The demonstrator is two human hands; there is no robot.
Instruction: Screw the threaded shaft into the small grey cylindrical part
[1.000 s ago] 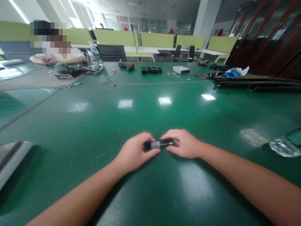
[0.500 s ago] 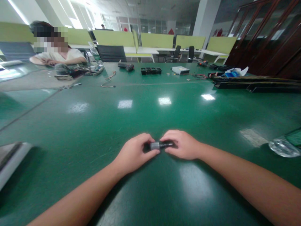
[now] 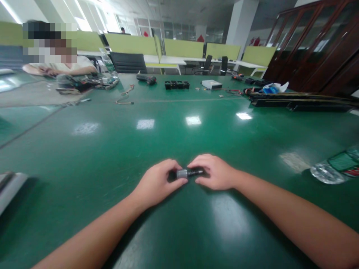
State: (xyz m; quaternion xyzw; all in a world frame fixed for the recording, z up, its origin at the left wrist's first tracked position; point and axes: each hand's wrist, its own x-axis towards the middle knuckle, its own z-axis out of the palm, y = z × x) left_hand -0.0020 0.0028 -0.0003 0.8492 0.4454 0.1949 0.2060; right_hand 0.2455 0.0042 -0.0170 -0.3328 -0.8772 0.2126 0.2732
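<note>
Between my hands, low over the green tabletop [image 3: 157, 138], lies a small cylindrical part [image 3: 182, 173]. Its left portion is a grey collar, and a thin black ribbed shaft runs to the right; I cannot make out its exact kind. My left hand [image 3: 157, 181] curls round the grey portion, thumb along the near side and fingers along the far side, hiding the left end. Around the shaft's right end my right hand [image 3: 215, 172] is curved, with thumb and fingers apart and small gaps showing beside the shaft.
A clear plastic bottle [image 3: 332, 170] lies at the right edge. At left is the corner of a pale flat object [image 3: 12, 188]. Black long bars [image 3: 305, 102], a white box [image 3: 211, 84], a black holder [image 3: 177, 85] and a cable [image 3: 123, 97] line the far side, where another person [image 3: 81, 65] sits.
The view has turned slightly to the right, bringing more of the bottle in. My hands and the small part keep almost the same pose.
</note>
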